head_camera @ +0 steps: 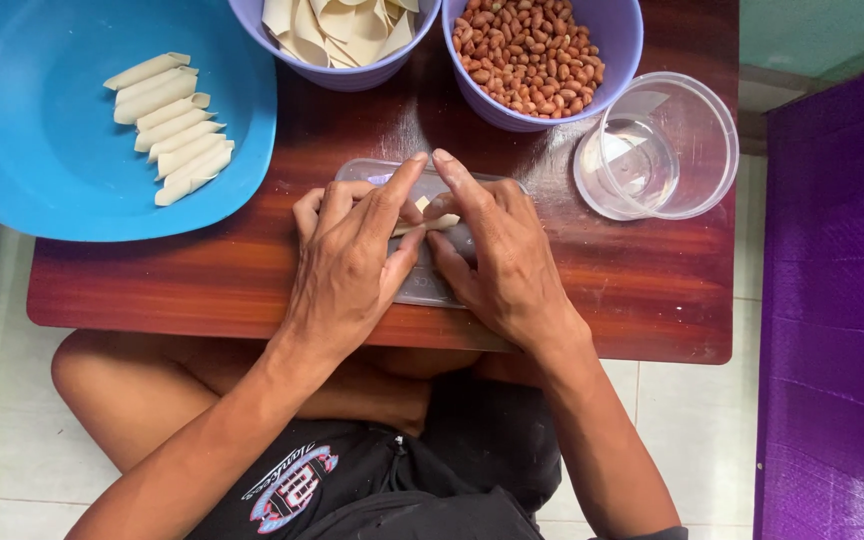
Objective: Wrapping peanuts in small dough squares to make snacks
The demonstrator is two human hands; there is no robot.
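Hands pinch pale wrapper — clear tray.

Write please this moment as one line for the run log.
left hand: on pastry strip | right hand: on same strip | under: clear plastic board | rolled pieces: blue plate | peanut bowl: behind

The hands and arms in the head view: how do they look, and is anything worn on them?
The left hand and right hand are bare: no gloves, rings, watch or bracelets show. Both forearms are uncovered, with no sleeves visible up to the frame's lower edge. Fingernails are short. Whether sleeves begin higher up cannot be told.
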